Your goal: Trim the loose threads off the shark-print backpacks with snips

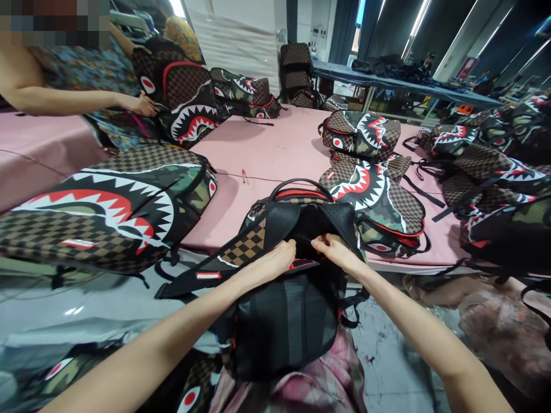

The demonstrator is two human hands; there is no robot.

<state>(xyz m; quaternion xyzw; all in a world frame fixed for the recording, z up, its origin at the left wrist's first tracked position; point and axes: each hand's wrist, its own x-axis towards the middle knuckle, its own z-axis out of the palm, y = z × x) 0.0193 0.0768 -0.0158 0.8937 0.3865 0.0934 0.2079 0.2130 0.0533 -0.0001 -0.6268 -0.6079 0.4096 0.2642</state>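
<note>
A black backpack (284,312) with perforated back padding lies back-up across my lap and the near edge of the pink table (275,149). Its checkered shoulder strap (241,249) spreads out to the left. My left hand (275,258) is closed in a pinch on the fabric at the base of the straps. My right hand (333,248) pinches the same spot from the right, fingertips almost touching the left hand. The top carry handle (301,184) arches just beyond both hands.
Several shark-mouth camouflage backpacks lie around: a large one (112,212) at left, two (374,195) right of my bag, a pile (495,172) at far right. Another person's hand (140,104) rests on a backpack (185,97) at back left.
</note>
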